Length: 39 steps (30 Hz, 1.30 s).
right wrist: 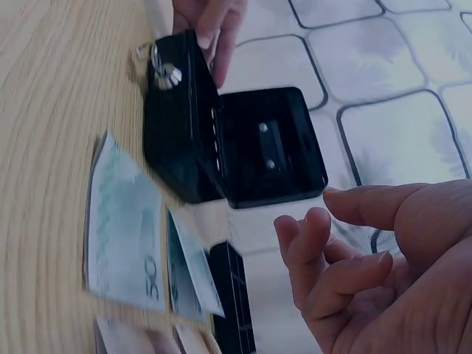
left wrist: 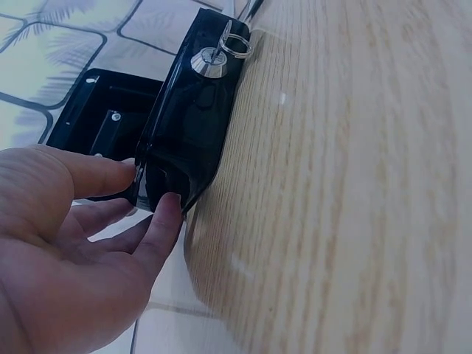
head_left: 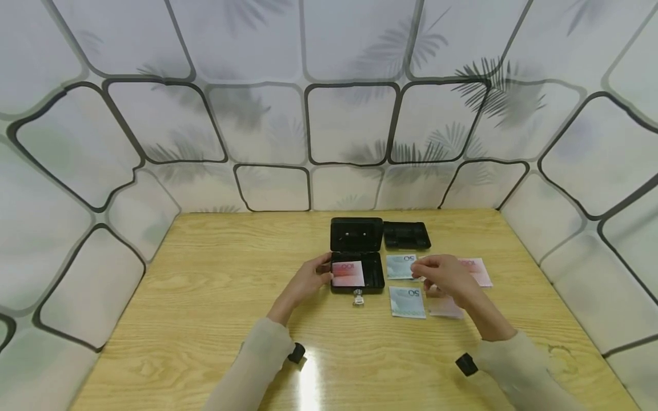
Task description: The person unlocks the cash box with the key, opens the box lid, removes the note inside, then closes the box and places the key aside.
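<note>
A black cash box stands with its lid raised, a red 100 banknote lying in its left part. My left hand grips the box's left end, thumb at the rim and fingers along the outer wall. A key on a ring sits in the front lock. Over the farther blue-green 50 banknotes hovers my right hand, fingers loosely bent. In the right wrist view its thumb and fingertips are apart with nothing between them. Nearer lie other 50 banknotes.
Behind the 50 notes, a black compartment tray rests right of the lid. Pink banknotes lie right of my right hand, and paler pinkish notes lie below it, partly covered. The wooden table meets patterned fabric walls.
</note>
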Motion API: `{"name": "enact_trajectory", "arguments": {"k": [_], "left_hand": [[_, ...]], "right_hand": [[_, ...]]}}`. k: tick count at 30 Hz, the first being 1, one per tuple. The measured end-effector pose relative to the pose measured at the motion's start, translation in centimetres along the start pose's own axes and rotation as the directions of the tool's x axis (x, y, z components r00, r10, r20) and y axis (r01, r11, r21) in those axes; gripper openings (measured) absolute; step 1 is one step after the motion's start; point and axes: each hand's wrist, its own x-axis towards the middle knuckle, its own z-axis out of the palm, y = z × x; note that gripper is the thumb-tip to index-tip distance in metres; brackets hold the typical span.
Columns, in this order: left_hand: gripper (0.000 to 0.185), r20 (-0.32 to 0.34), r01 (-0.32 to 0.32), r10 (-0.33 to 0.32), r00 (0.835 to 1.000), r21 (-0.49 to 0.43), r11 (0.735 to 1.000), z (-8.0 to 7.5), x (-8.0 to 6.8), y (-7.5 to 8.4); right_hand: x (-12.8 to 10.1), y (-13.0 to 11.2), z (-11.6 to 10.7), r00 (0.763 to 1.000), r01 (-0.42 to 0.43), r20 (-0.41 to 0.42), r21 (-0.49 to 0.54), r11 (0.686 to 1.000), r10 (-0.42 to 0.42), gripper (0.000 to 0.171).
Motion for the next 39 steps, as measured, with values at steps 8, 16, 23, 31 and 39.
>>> {"name": "enact_trajectory", "arguments": {"k": [8,16,23,31,39], "left_hand": [[0.057,0.01,-0.014,0.014,1.0,0.003,1.0,0.0,-0.1,0.1],[0.058,0.006,0.003,-0.003,1.0,0.0,1.0,-0.1,0.0,0.0],[0.057,0.007,-0.006,0.006,1.0,-0.008,1.0,0.0,-0.2,0.2],[0.058,0.001,-0.009,0.009,1.0,-0.002,1.0,-0.1,-0.2,0.3],[0.058,0.008,-0.019,0.019,1.0,0.007,1.0,0.0,0.0,0.0]], "right_hand": [[1.8,-1.9,3.5,0.996,0.06,0.071,-0.048,0.997,-0.057,0.039],[4.0,-2.7,6.1,0.995,0.034,0.097,-0.004,0.999,-0.034,0.036],[5.3,-2.9,7.8,0.99,-0.017,0.136,-0.039,0.999,0.022,0.032],[5.5,-3.2,8.4,0.99,-0.028,0.136,-0.06,0.998,0.036,0.032],[5.8,-3.0,9.3,0.989,-0.025,0.148,-0.035,0.999,0.03,0.027]]}}
